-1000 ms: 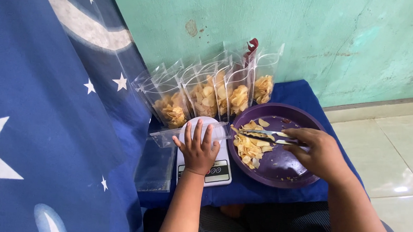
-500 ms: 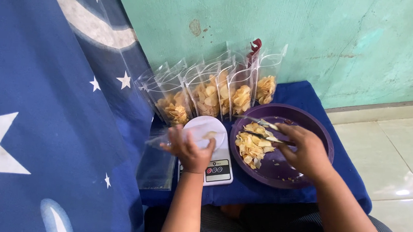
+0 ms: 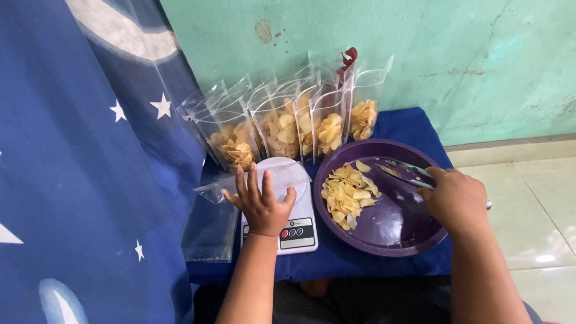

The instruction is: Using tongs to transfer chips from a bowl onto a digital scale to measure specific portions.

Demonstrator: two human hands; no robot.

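While the left hand (image 3: 261, 203) is lying palm down with its fingers spread across an empty clear plastic bag (image 3: 254, 180), it is pressing that bag flat onto the round white platform of a small kitchen scale (image 3: 292, 211) rather than closing around it. That scale is sitting on a low surface draped in a dark blue cloth (image 3: 401, 125), just to the left of a wide purple bowl (image 3: 390, 223) and touching or nearly touching its rim. Inside the bowl, a heap of pale yellow chips (image 3: 347, 195) is lying toward the left side, with a few loose pieces nearer the far edge. Over the bowl's right half, the right hand (image 3: 455, 200) is curled shut around the handle of metal tongs (image 3: 402, 169), whose tips are pointing toward the far side of the bowl, short of the main heap. Behind the scale and bowl, a row of upright clear pouches (image 3: 283, 119), each partly filled with chips, is standing against a green wall (image 3: 438, 45). A blue curtain with white stars (image 3: 71, 170) is hanging along the left, beside the scale.
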